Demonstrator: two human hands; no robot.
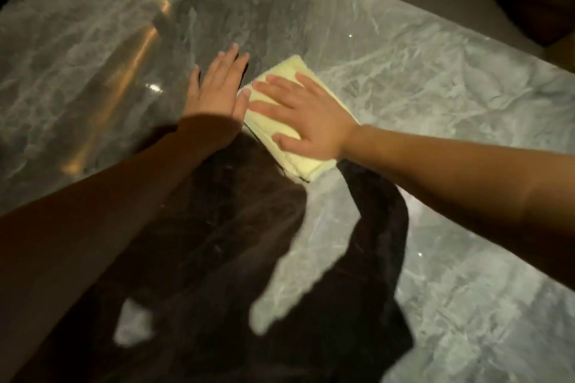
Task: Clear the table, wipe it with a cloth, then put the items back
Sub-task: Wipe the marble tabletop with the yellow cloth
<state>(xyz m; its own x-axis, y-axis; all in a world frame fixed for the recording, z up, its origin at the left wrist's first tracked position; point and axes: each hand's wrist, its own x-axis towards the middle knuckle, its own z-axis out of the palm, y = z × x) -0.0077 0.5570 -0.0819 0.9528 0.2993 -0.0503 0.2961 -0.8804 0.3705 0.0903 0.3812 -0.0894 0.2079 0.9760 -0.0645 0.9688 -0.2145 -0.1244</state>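
While flat, the right hand (306, 120) presses the cloth (281, 116) — beneath it.

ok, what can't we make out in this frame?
- Head view: cloth middle, covered by the right hand.
- Head view: table near the camera, lost in dark shadow; wiped or not, cannot tell.
- Head view: table's near and right ends, cut off by the frame.
- Head view: the items to put back, none in frame.
- Head view: past the table's far edge, too dark.
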